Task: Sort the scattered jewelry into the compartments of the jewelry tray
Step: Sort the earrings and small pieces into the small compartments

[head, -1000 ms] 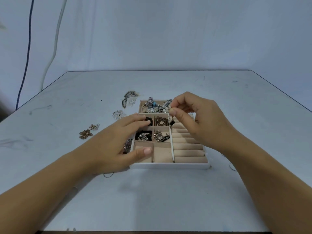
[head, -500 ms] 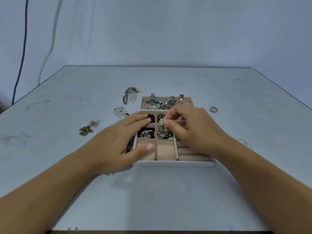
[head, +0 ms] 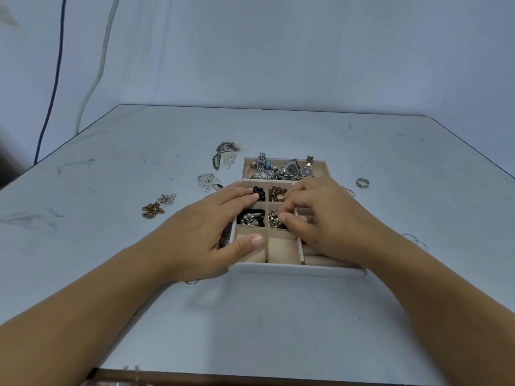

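Note:
The beige jewelry tray (head: 298, 270) sits mid-table. Its back compartment holds watches and bracelets (head: 289, 169). Smaller cells hold black beads (head: 259, 192), a gold chain (head: 276, 193), a black-and-pearl piece (head: 250, 218) and gold-silver pieces (head: 274, 222). My left hand (head: 200, 235) grips the tray's left wall, thumb over the front-left cell. My right hand (head: 320, 218) covers the ring rolls, its thumb and index finger pinched on a small piece down in the gold-silver cell. Scattered outside lie a ring (head: 362, 182), thin hoops (head: 415, 240), a gold chain earring (head: 152, 210) and a silver leaf piece (head: 207, 180).
Filigree pieces (head: 224, 157) lie behind the tray's left corner. A small hoop (head: 192, 281) peeks out under my left wrist, and a dark piece (head: 224, 238) lies against the tray's left wall. Two cables (head: 92, 79) hang down the wall at far left.
My right hand came down from above the back compartment to the gold-silver cell, carrying the small piece. The left hand stayed on the tray. The camera view shifted slightly.

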Tool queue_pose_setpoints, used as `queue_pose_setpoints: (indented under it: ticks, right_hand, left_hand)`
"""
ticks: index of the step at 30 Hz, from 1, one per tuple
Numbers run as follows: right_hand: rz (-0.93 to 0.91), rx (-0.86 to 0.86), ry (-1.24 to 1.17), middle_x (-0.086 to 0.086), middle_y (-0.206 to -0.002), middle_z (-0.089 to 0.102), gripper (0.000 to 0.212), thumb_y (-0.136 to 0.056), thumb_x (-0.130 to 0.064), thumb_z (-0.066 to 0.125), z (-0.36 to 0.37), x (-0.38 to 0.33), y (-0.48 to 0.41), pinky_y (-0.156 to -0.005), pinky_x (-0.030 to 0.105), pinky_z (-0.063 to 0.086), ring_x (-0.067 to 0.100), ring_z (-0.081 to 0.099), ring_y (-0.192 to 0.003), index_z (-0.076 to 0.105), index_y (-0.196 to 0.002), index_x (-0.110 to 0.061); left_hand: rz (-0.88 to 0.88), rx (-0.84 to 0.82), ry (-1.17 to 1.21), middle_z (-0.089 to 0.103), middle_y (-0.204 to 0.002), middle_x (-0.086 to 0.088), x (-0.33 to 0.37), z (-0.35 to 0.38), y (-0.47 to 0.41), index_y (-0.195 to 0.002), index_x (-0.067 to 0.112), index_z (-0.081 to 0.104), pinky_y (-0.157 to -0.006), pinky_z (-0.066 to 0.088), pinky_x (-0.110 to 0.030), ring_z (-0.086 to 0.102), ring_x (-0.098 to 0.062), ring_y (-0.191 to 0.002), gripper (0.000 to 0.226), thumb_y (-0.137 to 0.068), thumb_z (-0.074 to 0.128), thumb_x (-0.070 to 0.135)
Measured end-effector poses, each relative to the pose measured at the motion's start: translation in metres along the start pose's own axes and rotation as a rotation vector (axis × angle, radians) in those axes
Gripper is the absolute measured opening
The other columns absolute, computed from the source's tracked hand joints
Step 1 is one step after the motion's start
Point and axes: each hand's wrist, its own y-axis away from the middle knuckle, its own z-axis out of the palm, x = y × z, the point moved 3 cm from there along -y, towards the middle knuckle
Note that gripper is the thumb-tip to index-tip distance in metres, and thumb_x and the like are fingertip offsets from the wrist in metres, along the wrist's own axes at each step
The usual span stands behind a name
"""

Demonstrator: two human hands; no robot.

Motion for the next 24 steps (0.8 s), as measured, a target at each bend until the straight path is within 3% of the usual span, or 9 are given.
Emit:
queue_pose_setpoints:
  ticks: [3,6,10,12,16,18,20,22,24]
  right_hand:
    - [-0.023,0.013,-0.059,-0.013,-0.101,0.058,0.012,-0.084,-0.04,0.062,-0.005,-0.002,0.0,-0.09,0.043,0.043,0.014,0.048,-0.105,0.069,-0.09,-0.032]
    - [-0.071,0.034,-0.082,-0.012,-0.102,0.059,0.013,-0.084,-0.039,0.062,-0.01,-0.01,-0.004,-0.092,0.037,0.044,0.012,0.05,-0.106,0.069,-0.092,-0.032]
    - [-0.148,-0.033,-0.046,-0.015,-0.097,0.057,0.013,-0.086,-0.037,0.061,-0.01,-0.03,-0.014,-0.082,0.017,0.036,0.001,0.047,-0.099,0.066,-0.096,-0.031]
    - [-0.183,-0.063,-0.02,-0.014,-0.097,0.057,0.015,-0.087,-0.036,0.061,-0.006,-0.043,-0.022,-0.079,0.011,0.033,-0.001,0.046,-0.096,0.066,-0.098,-0.029]
    - [-0.254,-0.094,0.002,-0.009,-0.104,0.057,0.018,-0.088,-0.033,0.061,0.012,-0.07,-0.046,-0.088,0.023,0.036,0.007,0.048,-0.101,0.065,-0.104,-0.027]
    - [-0.262,-0.122,0.018,-0.007,-0.11,0.056,0.021,-0.089,-0.035,0.06,0.022,-0.081,-0.057,-0.089,0.024,0.036,0.008,0.048,-0.106,0.062,-0.109,-0.029]
    - [-0.244,-0.169,0.022,-0.009,-0.114,0.054,0.022,-0.09,-0.037,0.057,0.035,-0.089,-0.069,-0.089,0.027,0.037,0.008,0.045,-0.11,0.06,-0.112,-0.031]
    - [-0.231,-0.224,0.042,-0.008,-0.118,0.053,0.024,-0.091,-0.035,0.056,0.047,-0.095,-0.082,-0.093,0.031,0.039,0.01,0.045,-0.113,0.059,-0.115,-0.031]
    - [-0.219,-0.279,0.08,-0.005,-0.122,0.053,0.028,-0.092,-0.032,0.055,0.059,-0.1,-0.096,-0.096,0.032,0.039,0.014,0.046,-0.116,0.057,-0.12,-0.028]
  left_hand:
    - [-0.014,0.001,0.023,0.025,-0.154,0.019,-0.001,-0.005,-0.001,-0.147,0.031,0.031,-0.115,0.024,-0.028,0.008,0.01,-0.141,0.08,-0.082,0.027,0.076]
    - [-0.078,0.058,0.012,0.037,-0.147,0.017,-0.013,-0.026,0.002,-0.142,0.032,0.039,-0.105,0.026,-0.019,0.028,0.006,-0.134,0.069,-0.085,0.033,0.071]
    - [-0.204,0.04,-0.105,0.051,-0.132,0.016,-0.045,-0.062,0.018,-0.131,0.032,0.053,-0.084,0.034,-0.014,0.051,0.005,-0.097,0.05,-0.088,0.047,0.056]
    - [-0.296,0.018,-0.101,0.053,-0.127,0.021,-0.066,-0.074,0.033,-0.124,0.036,0.057,-0.079,0.038,-0.018,0.057,0.0,-0.087,0.05,-0.082,0.046,0.06]
    - [-0.411,0.049,-0.112,0.056,-0.117,0.025,-0.099,-0.081,0.062,-0.114,0.04,0.061,-0.089,0.044,-0.031,0.063,-0.016,-0.093,0.056,-0.071,0.042,0.07]
    - [-0.427,0.067,-0.071,0.056,-0.113,0.025,-0.108,-0.077,0.068,-0.11,0.04,0.063,-0.086,0.043,-0.024,0.062,-0.012,-0.092,0.05,-0.072,0.047,0.068]
    - [-0.433,0.09,-0.01,0.058,-0.11,0.023,-0.11,-0.072,0.069,-0.107,0.037,0.065,-0.078,0.036,-0.009,0.055,0.005,-0.088,0.036,-0.078,0.058,0.058]
    - [-0.421,0.147,0.031,0.06,-0.106,0.021,-0.112,-0.065,0.067,-0.104,0.034,0.068,-0.073,0.034,-0.005,0.049,0.016,-0.085,0.031,-0.08,0.062,0.052]
    - [-0.396,0.206,0.062,0.062,-0.1,0.018,-0.114,-0.059,0.066,-0.1,0.032,0.07,-0.075,0.035,-0.008,0.053,0.01,-0.089,0.034,-0.076,0.064,0.055]
